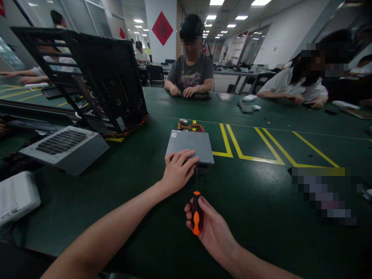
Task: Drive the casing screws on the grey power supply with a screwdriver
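Observation:
A grey computer power supply point(192, 139) lies on the green table, its multicoloured cables point(192, 126) bunched behind it. My left hand point(178, 170) rests on the near part of its top, fingers stretched out and lying flat. In my right hand point(213, 223) is a screwdriver point(197, 217) with an orange and black handle, fingers wrapped round it. Its thin shaft points away from me, and the tip reaches the near face of the power supply by my left thumb. Whether the tip sits in a screw I cannot tell.
A black computer case point(110, 77) stands tilted at the left, with a second power supply point(64, 145) before it. A white device point(19, 197) sits near the left edge. Yellow tape lines point(261, 159) mark the table point(261, 217). A person point(190, 71) sits opposite, another point(305, 85) at the right.

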### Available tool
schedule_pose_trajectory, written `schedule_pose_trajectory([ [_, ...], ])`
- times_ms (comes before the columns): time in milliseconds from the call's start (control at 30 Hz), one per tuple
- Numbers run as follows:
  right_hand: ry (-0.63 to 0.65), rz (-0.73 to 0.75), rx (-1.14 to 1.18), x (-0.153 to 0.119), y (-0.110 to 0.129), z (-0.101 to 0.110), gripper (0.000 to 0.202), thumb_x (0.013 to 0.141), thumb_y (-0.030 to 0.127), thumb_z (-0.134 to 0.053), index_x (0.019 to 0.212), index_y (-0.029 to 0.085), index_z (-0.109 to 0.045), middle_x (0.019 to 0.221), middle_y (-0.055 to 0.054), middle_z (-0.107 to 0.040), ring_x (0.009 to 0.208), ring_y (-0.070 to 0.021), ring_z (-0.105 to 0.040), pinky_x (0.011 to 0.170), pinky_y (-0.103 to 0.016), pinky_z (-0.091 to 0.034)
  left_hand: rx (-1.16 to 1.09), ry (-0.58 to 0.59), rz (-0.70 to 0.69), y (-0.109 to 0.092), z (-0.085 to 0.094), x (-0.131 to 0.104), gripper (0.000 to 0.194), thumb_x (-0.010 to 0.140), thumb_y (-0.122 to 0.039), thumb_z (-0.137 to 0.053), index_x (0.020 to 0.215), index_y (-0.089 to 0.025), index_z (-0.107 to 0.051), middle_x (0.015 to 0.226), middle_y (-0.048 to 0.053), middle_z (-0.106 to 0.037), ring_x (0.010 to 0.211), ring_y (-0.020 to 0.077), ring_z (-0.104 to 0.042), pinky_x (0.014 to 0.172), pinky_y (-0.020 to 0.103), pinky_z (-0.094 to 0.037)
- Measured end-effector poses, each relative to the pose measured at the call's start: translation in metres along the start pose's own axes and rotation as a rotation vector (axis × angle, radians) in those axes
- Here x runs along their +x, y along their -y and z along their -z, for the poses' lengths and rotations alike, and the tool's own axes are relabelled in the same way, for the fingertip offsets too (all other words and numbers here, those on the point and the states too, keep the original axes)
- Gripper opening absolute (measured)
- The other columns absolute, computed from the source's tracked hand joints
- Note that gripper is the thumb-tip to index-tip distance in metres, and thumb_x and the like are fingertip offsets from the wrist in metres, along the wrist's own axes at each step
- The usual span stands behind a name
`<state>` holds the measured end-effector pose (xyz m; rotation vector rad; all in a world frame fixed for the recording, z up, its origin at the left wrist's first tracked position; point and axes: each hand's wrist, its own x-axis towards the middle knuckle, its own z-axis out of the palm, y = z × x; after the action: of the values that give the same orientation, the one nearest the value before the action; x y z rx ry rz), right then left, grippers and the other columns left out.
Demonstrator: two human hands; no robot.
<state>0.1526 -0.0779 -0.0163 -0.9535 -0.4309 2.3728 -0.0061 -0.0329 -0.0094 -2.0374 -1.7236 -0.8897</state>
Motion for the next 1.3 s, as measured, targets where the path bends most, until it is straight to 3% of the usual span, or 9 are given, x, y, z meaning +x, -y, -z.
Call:
schedule_pose_trajectory([
  [233,0.003,-0.021,0.003,0.0033,0.0017,0.002,0.03,0.082,0.034,-0.049,0.099,0.011,-0.057,0.075,-0.007,-0.061,0.063,-0.0127,-0.053,0.06,-0.026,-0.04,-0.011,-0.005,-0.003,0.0005,-0.0004,-0.0002,0.024,0.085,-0.024,-0.045,0.107,-0.027,-0.053,0.121,0.001,-0.053,0.112,0.0186,-0.045,0.086,0.039,-0.024],
  [500,0.002,0.018,-0.001,0.0019,-0.0028,0.0023,0.013,0.076,0.026,-0.059,0.085,0.018,-0.056,0.076,-0.004,-0.063,0.064,-0.0125,-0.054,0.061,-0.026,-0.039,-0.017,0.002,-0.001,0.0002,0.0009,-0.0001,0.024,0.085,-0.024,-0.045,0.107,-0.026,-0.053,0.121,0.002,-0.053,0.112,0.0193,-0.045,0.086,0.039,-0.024],
  [800,-0.006,-0.043,0.01,0.0026,0.001,0.0007,0.033,0.081,0.034,-0.05,0.104,0.011,-0.056,0.075,-0.008,-0.061,0.063,-0.0125,-0.052,0.058,-0.025,-0.039,-0.016,-0.008,-0.002,0.0003,-0.0005,-0.0006,0.024,0.085,-0.023,-0.046,0.107,-0.026,-0.053,0.12,0.002,-0.054,0.111,0.0193,-0.045,0.086,0.039,-0.025],
  [1033,0.027,0.016,0.014,0.0023,-0.0015,0.0015,0.013,0.076,0.026,-0.059,0.083,0.017,-0.055,0.073,-0.005,-0.062,0.059,-0.0106,-0.052,0.056,-0.023,-0.036,-0.015,-0.011,-0.004,-0.0002,-0.0007,-0.0003,0.024,0.084,-0.024,-0.046,0.107,-0.026,-0.053,0.12,0.003,-0.054,0.112,0.0193,-0.045,0.087,0.039,-0.024],
  [1300,0.015,-0.014,0.007,0.0017,0.0004,-0.0001,0.021,0.079,0.032,-0.055,0.09,0.014,-0.057,0.075,-0.006,-0.062,0.064,-0.0129,-0.053,0.062,-0.027,-0.04,-0.024,-0.001,0.006,-0.0003,-0.0002,-0.0004,0.024,0.085,-0.023,-0.045,0.107,-0.026,-0.054,0.121,0.003,-0.053,0.112,0.0199,-0.045,0.087,0.039,-0.024],
])
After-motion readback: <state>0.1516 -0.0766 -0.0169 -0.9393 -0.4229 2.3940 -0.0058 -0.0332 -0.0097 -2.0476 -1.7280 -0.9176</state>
